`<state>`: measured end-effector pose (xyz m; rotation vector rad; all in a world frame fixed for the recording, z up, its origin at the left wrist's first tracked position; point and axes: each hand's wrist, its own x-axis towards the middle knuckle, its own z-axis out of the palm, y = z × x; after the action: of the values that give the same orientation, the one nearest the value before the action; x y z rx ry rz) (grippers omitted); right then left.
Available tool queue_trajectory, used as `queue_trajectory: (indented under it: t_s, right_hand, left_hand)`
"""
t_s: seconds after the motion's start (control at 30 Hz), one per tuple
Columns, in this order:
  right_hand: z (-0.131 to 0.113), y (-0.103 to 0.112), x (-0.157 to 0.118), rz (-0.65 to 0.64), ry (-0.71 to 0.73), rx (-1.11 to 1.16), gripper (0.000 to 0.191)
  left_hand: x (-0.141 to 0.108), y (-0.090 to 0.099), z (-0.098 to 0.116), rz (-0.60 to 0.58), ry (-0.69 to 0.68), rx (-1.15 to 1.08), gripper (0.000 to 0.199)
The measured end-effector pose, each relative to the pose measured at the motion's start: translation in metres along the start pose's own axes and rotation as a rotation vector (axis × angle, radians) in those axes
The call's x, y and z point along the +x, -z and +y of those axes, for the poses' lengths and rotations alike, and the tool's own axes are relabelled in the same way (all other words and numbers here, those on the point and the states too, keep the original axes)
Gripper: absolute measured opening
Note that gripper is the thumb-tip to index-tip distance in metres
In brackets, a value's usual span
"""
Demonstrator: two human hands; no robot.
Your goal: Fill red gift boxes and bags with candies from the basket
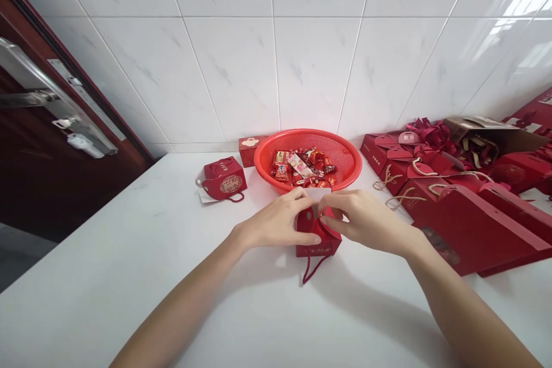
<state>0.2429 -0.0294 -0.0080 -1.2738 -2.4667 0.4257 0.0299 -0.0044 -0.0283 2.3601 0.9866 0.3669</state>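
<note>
A small red gift box [318, 249] stands on the white table in front of me, a dark red cord handle [308, 277] hanging from its near side. My left hand [282, 219] grips the box from the left, its thumb along the front of the top and its fingers behind. With bent, pinched fingers, my right hand [357, 215] works at the top flaps from the right. Part of the flaps is hidden under my fingers. Just behind the box sits a red plastic basket [351, 169] with several wrapped candies [302, 165] in it.
Another red gift box [224, 177] with a cord handle lies to the left, and a red box [250, 150] stands behind the basket's left rim. Red gift bags [483, 224], boxes and a cardboard box [495, 132] crowd the right side. White tiles back the table; a door handle [30, 98] is far left.
</note>
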Motion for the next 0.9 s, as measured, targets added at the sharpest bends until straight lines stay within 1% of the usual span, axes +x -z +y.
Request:
queue_trajectory:
  t_s: [0.07,0.13,0.2,0.23,0.33,0.4,0.43,0.5,0.6,0.67,0.73,0.83,0.9]
  right_hand:
    - [0.001,-0.003,0.002,-0.063,-0.027,-0.072,0.012]
    - [0.002,-0.006,0.003,-0.110,-0.025,-0.103,0.017]
    - [0.004,-0.009,0.004,-0.138,0.020,-0.092,0.022]
    - [0.004,-0.010,0.004,-0.142,0.038,-0.086,0.020]
    - [0.005,-0.010,0.003,-0.099,0.017,-0.106,0.006]
    - [0.006,-0.007,0.002,-0.052,-0.028,-0.101,0.009]
    - [0.007,-0.005,0.001,-0.036,-0.046,-0.086,0.011]
    - [0.010,0.000,-0.001,-0.036,-0.068,-0.038,0.014]
    - [0.018,0.007,-0.004,-0.081,-0.095,0.043,0.009]
    - [0.023,0.009,-0.005,-0.107,-0.122,0.068,0.010]
    - [0.026,0.010,-0.005,-0.115,-0.157,0.042,0.014]
    - [0.028,0.007,-0.004,-0.104,-0.206,-0.032,0.020]
    - [0.029,0.004,-0.003,-0.083,-0.228,-0.052,0.021]
  left_hand:
    - [-0.001,0.004,-0.001,0.003,0.018,-0.025,0.055]
    - [-0.003,0.007,-0.003,-0.005,0.019,-0.027,0.060]
    - [-0.005,0.011,-0.005,-0.015,0.012,-0.012,0.058]
    - [-0.006,0.013,-0.006,-0.016,0.012,-0.004,0.056]
    - [-0.008,0.018,-0.009,-0.007,0.023,0.023,0.046]
    - [-0.010,0.021,-0.010,0.009,0.022,0.076,0.038]
    - [-0.010,0.022,-0.010,0.017,0.014,0.110,0.038]
    - [-0.011,0.023,-0.008,0.017,-0.020,0.161,0.046]
    - [-0.011,0.022,-0.003,-0.012,-0.065,0.186,0.057]
    - [-0.012,0.020,0.001,-0.015,-0.051,0.231,0.057]
    - [-0.013,0.017,0.004,0.001,-0.020,0.280,0.057]
    - [-0.014,0.014,0.008,0.001,0.001,0.303,0.058]
    - [-0.013,0.011,0.011,-0.026,0.005,0.317,0.056]
